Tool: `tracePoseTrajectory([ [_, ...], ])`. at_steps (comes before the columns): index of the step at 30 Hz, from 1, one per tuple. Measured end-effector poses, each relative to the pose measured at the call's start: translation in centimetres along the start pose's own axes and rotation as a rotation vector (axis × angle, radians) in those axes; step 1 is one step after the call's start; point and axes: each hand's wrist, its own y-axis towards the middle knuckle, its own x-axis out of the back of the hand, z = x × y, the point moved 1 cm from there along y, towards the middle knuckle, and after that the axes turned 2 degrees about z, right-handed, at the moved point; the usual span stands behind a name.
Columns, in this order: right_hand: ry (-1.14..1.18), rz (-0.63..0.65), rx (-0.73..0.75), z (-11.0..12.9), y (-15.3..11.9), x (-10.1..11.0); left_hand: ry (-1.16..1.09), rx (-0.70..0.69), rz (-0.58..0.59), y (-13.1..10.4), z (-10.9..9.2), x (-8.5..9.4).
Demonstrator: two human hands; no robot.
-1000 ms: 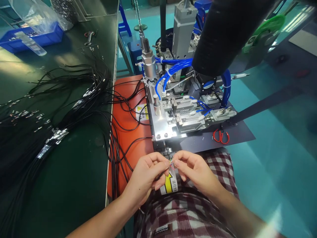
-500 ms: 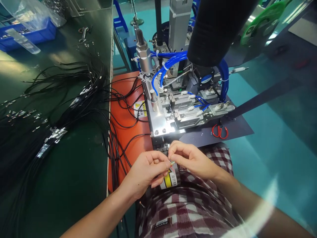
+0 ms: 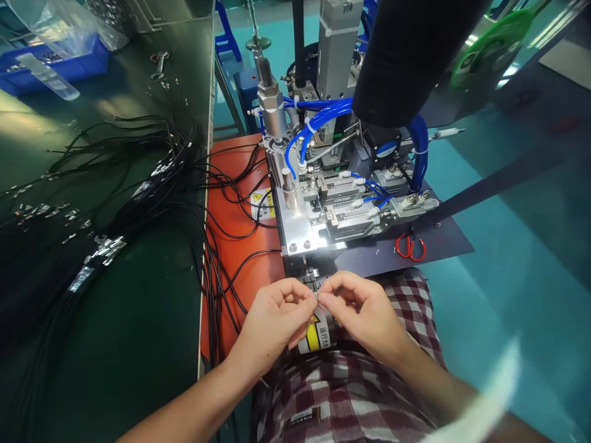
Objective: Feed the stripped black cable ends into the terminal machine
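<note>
My left hand (image 3: 281, 317) and my right hand (image 3: 362, 314) meet fingertip to fingertip in front of the machine. Both are closed in a pinch on thin wires (image 3: 322, 307), of which only a small red bit shows between the fingers. How the fingers divide the wires is too small to tell. Just beneath the hands is a machine part with a white and yellow arrow label (image 3: 319, 337). Behind the fingertips lies a small dark metal fixture (image 3: 310, 278) at the machine's front edge.
The metal machine (image 3: 295, 224) with blue air hoses (image 3: 323, 114) stands ahead. Black cables (image 3: 212, 289) run over the orange surface (image 3: 258, 277) from the dark green table (image 3: 152, 332) at left. Red-handled scissors (image 3: 410, 248) lie at right. A black tube (image 3: 410, 61) hangs above.
My right hand has shifted slightly down, and its fingertips now meet those of my left hand. The coloured wire ends that showed between the hands are now mostly covered.
</note>
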Motion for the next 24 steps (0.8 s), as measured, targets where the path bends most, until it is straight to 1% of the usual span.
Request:
tracePoseTrajectory([
  [3, -0.060, 0.002, 0.068, 0.1, 0.0, -0.1, 0.033, -0.032, -0.014, -0.2, 0.1, -0.1],
  [6, -0.123, -0.023, 0.149, 0.2, -0.3, -0.2, 0.086, -0.087, -0.075, -0.6, 0.3, -0.3],
  [7, -0.139, -0.039, 0.180, 0.2, -0.4, -0.3, 0.121, -0.131, -0.107, -0.8, 0.3, -0.4],
  [9, -0.141, -0.065, 0.210, 0.2, -0.5, -0.4, 0.226, -0.278, -0.175, -1.0, 0.4, -0.6],
  [10, -0.105, -0.055, 0.183, 0.1, -0.5, -0.4, 0.279, -0.355, -0.202, -1.1, 0.4, -0.6],
  [11, -0.039, -0.027, 0.124, 0.0, -0.4, -0.5, 0.311, -0.406, -0.216, -1.1, 0.3, -0.6],
  [12, 0.048, 0.017, 0.046, -0.1, -0.3, -0.5, 0.311, -0.407, -0.209, -1.0, 0.3, -0.5],
  [13, 0.139, 0.062, -0.035, -0.2, -0.3, -0.6, 0.276, -0.356, -0.179, -0.9, 0.3, -0.4],
  [14, 0.215, 0.100, -0.101, -0.3, -0.2, -0.6, 0.215, -0.272, -0.133, -0.7, 0.2, -0.3],
  [15, 0.259, 0.121, -0.138, -0.2, -0.1, -0.6, 0.145, -0.178, -0.080, -0.5, 0.2, -0.1],
  [16, 0.268, 0.122, -0.144, -0.2, -0.1, -0.5, 0.081, -0.099, -0.032, -0.4, 0.1, -0.1],
  [17, 0.250, 0.107, -0.127, -0.1, 0.0, -0.5, 0.031, -0.051, 0.003, -0.3, 0.1, 0.0],
  [18, 0.221, 0.090, -0.104, 0.0, 0.0, -0.4, -0.003, -0.034, 0.022, -0.2, 0.0, 0.1],
  [20, 0.195, 0.072, -0.079, 0.1, 0.0, -0.5, -0.041, -0.049, 0.019, -0.1, 0.0, 0.2],
  [22, 0.252, 0.092, -0.110, 0.0, 0.0, -0.6, -0.056, -0.058, 0.007, -0.1, 0.2, 0.3],
  [24, 0.350, 0.140, -0.169, -0.1, 0.2, -0.8, -0.064, -0.036, 0.014, -0.1, 0.4, 0.3],
])
